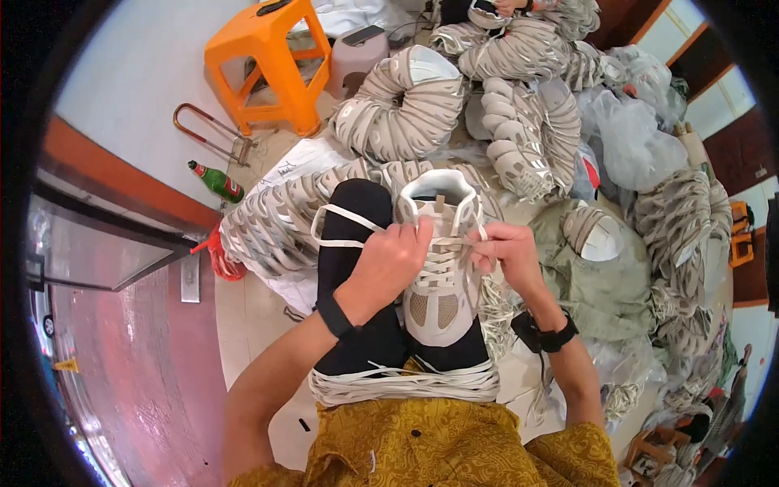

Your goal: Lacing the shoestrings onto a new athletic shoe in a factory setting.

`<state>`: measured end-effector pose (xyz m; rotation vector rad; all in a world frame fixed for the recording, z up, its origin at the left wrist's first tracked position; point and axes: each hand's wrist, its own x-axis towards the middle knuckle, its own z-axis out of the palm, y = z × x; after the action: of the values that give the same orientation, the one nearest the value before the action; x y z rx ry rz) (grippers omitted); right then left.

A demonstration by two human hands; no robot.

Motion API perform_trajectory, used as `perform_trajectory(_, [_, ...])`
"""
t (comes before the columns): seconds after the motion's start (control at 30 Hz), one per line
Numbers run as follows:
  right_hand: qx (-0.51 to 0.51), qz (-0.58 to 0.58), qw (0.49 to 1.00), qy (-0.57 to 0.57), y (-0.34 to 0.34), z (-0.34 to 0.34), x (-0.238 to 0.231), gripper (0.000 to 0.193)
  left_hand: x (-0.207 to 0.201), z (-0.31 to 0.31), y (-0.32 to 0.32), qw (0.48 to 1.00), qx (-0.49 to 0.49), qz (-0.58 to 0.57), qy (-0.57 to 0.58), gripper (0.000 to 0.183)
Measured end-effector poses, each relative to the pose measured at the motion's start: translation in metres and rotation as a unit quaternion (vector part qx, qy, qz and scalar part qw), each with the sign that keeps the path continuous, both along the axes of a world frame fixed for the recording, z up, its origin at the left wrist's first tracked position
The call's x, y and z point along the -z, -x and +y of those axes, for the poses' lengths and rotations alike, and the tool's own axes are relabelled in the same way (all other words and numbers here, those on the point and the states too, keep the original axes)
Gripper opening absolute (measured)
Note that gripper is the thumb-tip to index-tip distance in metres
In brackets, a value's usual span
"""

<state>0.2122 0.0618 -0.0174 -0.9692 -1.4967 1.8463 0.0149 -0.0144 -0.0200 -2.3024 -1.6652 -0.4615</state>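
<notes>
A beige and white shoe upper [442,312] rests on my black-trousered legs [349,268], its collar pointing away from me and its toe toward me. White laces [438,272] cross its front. My left hand [392,260] is closed on a shoelace by the upper eyelets, and a loop of lace [341,213] stands out to its left. On the upper's right side, my right hand [501,250] pinches a lace between thumb and fingers. Across my lap lies a bundle of white laces [406,386]. Dark bands circle both my wrists.
Nested shoe uppers [402,105] lie in curved stacks ahead, with more [682,227] at the right. An orange stool [268,61] and a green bottle [217,182] stand far left. Plastic bags [633,134] and a green cloth [596,284] are right. Another person's hand [510,6] shows at the top.
</notes>
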Motion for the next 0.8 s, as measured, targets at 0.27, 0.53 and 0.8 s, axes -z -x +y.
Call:
perform_trajectory(0.27, [-0.076, -0.061, 0.971, -0.216, -0.002, 0.010, 0.006, 0.010, -0.013, 0.021, 0.020, 0.965, 0.032, -0.091, 0.243, 0.017])
perform_trajectory(0.53, [-0.010, -0.069, 0.987, -0.141, 0.006, 0.003, 0.004, 0.011, -0.020, 0.039, 0.025, 0.901, -0.045, -0.204, 0.379, 0.020])
perform_trajectory(0.8, [0.007, -0.124, 0.927, -0.353, 0.007, 0.001, 0.008, 0.008, -0.031, 0.015, -0.004, 0.985, 0.034, 0.132, 0.110, 0.006])
